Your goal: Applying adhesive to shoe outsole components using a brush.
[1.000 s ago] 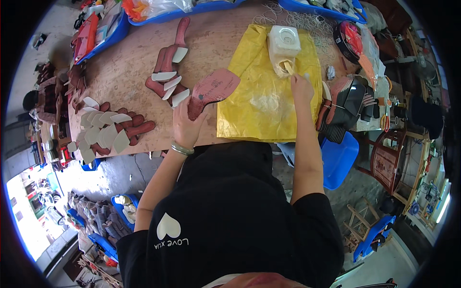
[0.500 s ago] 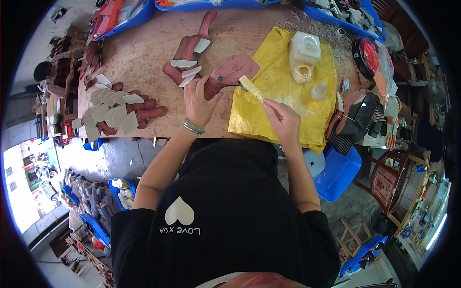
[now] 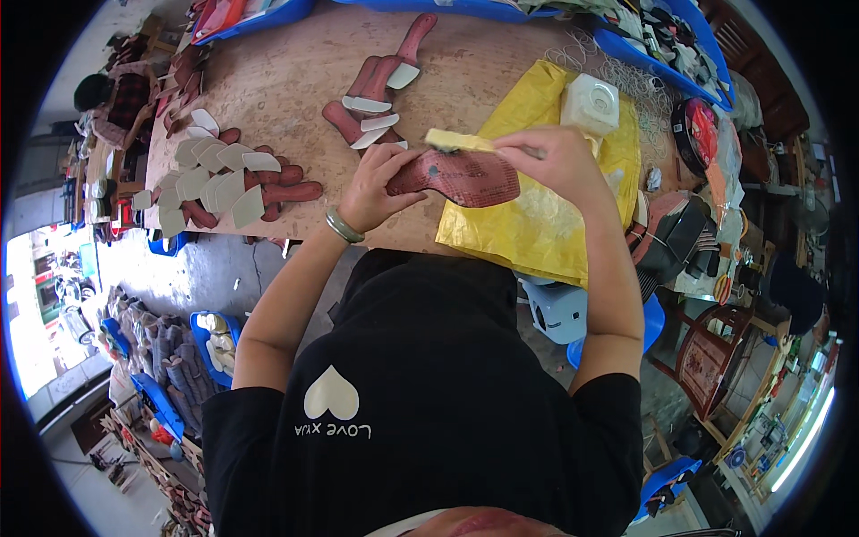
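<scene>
Both hands work above the near table edge: the left hand (image 3: 380, 188) grips a reddish-brown sole piece (image 3: 461, 177) by its left end, while the right hand (image 3: 550, 161) is closed on a yellow brush (image 3: 458, 140) touching its top, over the yellow sheet (image 3: 546, 224).

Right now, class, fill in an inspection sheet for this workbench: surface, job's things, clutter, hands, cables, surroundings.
Surface: wooden table, partly under a yellow sheet.
Job's things: reddish sole piece; yellowish brush over it.
Clutter: rows of reddish pieces with pale tips; white jug; blue trays.
Hands: left hand holds the sole piece; right hand holds the brush.
Cables: pale string tangle.
Surroundings: blue stool, chair.
</scene>
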`<state>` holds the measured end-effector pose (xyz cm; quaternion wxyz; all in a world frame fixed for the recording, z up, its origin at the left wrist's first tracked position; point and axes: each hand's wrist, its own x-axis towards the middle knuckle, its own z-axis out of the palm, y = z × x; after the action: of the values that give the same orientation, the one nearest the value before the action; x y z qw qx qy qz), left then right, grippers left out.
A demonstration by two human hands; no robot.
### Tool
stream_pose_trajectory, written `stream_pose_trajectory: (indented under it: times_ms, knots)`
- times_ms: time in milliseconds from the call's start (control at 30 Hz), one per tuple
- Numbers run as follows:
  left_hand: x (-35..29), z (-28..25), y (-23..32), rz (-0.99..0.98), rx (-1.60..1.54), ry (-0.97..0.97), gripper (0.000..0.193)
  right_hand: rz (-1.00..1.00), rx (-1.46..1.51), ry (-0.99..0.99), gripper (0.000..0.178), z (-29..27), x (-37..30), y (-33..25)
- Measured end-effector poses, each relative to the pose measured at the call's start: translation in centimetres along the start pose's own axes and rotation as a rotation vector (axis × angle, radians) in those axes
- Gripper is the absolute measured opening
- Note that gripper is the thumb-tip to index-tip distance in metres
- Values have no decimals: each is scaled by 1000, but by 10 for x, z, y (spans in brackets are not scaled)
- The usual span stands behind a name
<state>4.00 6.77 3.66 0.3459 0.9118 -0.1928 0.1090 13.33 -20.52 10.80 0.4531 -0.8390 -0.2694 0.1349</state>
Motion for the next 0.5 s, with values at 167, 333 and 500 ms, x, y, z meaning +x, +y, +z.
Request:
stream_pose_trajectory:
  times_ms: [167,333,500]
  knots:
    - [-5,-11,-8,13,-18,32,59,-151,-147,-165,22,-5,29,-14]
    - [-29,-34,-22,-143,56,161,58,176,-24,12,21,-12,-11,39]
    - [-63,-51,-46,-280,117,366,71,253,161,-44,19,38,-49,33]
